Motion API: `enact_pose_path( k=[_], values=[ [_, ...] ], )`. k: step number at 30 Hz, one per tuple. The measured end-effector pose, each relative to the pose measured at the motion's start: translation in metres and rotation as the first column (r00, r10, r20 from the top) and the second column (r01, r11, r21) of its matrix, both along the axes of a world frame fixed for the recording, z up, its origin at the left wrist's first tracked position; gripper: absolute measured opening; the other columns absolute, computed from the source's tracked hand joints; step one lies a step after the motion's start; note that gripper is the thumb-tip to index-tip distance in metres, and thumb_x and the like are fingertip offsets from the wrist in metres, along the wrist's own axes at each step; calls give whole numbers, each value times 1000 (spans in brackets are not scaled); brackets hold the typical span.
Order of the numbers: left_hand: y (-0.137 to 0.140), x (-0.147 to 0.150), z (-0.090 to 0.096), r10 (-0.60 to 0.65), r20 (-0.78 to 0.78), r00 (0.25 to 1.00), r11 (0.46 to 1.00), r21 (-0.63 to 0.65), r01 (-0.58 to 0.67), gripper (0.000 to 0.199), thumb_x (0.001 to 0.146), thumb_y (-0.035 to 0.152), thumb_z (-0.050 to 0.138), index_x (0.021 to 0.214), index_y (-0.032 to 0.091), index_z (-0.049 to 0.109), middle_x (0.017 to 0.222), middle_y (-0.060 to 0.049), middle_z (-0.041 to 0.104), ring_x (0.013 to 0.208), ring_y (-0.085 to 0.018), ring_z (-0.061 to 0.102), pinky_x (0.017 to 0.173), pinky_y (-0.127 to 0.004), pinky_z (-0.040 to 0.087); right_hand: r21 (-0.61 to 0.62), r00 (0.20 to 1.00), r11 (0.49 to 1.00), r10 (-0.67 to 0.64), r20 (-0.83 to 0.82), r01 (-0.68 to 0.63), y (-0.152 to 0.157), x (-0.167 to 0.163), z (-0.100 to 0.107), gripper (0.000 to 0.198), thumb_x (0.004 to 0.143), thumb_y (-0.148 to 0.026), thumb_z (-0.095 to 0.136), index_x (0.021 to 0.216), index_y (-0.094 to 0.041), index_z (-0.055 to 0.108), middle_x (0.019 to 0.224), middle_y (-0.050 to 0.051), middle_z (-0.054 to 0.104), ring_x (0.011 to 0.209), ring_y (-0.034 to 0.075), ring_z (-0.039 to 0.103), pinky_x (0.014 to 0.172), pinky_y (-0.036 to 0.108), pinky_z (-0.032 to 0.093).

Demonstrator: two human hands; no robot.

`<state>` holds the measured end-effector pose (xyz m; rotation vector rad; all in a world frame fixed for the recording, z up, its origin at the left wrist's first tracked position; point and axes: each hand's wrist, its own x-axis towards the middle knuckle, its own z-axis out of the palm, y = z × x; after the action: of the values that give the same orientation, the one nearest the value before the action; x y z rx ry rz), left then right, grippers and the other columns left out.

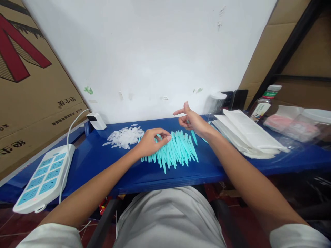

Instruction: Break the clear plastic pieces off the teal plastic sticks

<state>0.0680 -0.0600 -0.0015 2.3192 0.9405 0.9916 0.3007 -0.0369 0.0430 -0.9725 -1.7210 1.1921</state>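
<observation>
1. Because the teal sticks (178, 148) look thin and small, each one is likely very light, and they may be made of plastic.
2. They look smooth, so they could slide on each other. My guess is that they are a bit stiff and could bend or snap if pushed hard.
3. A good spot to grab one is the flat middle — the narrow ends look harder to hold.
4. They lie in a heap on the blue counter (90, 155), in front of the body, with the pale pieces (126, 137) just to the left.
5. On the left hand (150, 143), thumb and pointing finger are close together, right at the top of the heap. I cannot tell if they pinch a stick.
6. On the right hand (197, 124), thumb and pointing finger are wide apart; the other fingers curl in — whether around a stick, I cannot tell.
</observation>
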Motion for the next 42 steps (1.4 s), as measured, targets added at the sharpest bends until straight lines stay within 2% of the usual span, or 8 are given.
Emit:
enact_pose_path(
  k=[6, 15, 25, 30, 33, 37, 39, 42],
  values=[
    [-8, 5, -4, -42, 52, 998, 998, -38, 44, 32, 97, 47, 65, 112, 21, 75, 114, -10, 74, 102, -23, 69, 88, -36, 58, 18, 991, 996, 84, -109, -83, -16, -6, 8, 99, 86, -93, 9, 135, -20, 53, 64, -3, 39, 53, 16, 25, 51, 33, 21],
    [-13, 13, -9, -68, 114, 991, 993, -90, 79, 36, 96, 44, 68, 123, 20, 71, 123, -10, 73, 108, -23, 69, 95, -38, 57, 92, 952, 965, 257, -168, -245, -34, -15, 10, 100, 88, -92, 11, 148, -21, 49, 89, 7, 60, 81, 22, 52, 69, 34, 39],
    [-2, 16, -24, 72, 318, 945, 993, -110, -39, 32, 85, 47, 81, 85, 17, 68, 82, -3, 66, 79, -17, 66, 66, -28, 54, 219, 866, 870, 477, -152, -441, -43, -42, -13, 87, 94, -86, 18, 153, -28, 42, 138, 12, 59, 118, 25, 56, 104, 42, 44],
    [-2, 15, -22, 43, 349, 936, 970, -240, 45, 37, 82, 51, 83, 85, 16, 71, 80, -5, 71, 62, -14, 64, 53, -26, 51, 192, 832, 848, 526, -177, -495, -44, -40, -12, 82, 95, -85, 23, 154, -31, 41, 154, 12, 52, 130, 27, 55, 110, 47, 44],
    [-5, 16, -15, 60, 378, 924, 955, -290, 56, 40, 81, 53, 82, 80, 15, 70, 79, -7, 73, 64, -17, 68, 50, -26, 51, 200, 856, 870, 484, -180, -450, -40, -39, -11, 79, 96, -84, 24, 151, -33, 44, 157, 10, 51, 137, 27, 52, 111, 48, 45],
    [-5, 13, -5, 96, 432, 897, 961, -275, 30, 40, 83, 53, 81, 77, 15, 69, 78, -9, 76, 65, -18, 70, 54, -26, 53, 321, 962, 937, 205, -179, -140, -26, -32, -13, 60, 100, -70, 49, 141, -26, 54, 144, 12, 62, 134, 25, 55, 111, 44, 45],
    [-2, 9, -1, 130, 472, 872, 961, -278, 7, 40, 82, 52, 81, 81, 13, 71, 80, -10, 77, 61, -16, 67, 54, -26, 53, 354, 994, 935, 63, -94, -26, -18, -26, -15, 57, 95, -61, 64, 134, -20, 60, 125, 13, 71, 115, 25, 66, 98, 41, 52],
    [4, 3, 1, 184, 532, 826, 950, -314, -10, 39, 80, 50, 83, 86, 12, 74, 81, -10, 77, 61, -15, 65, 53, -26, 52, 385, 986, 920, 5, 167, -70, -9, -19, -18, 45, 92, -58, 69, 107, -15, 74, 90, 8, 75, 81, 20, 67, 74, 34, 51]
  ],
)
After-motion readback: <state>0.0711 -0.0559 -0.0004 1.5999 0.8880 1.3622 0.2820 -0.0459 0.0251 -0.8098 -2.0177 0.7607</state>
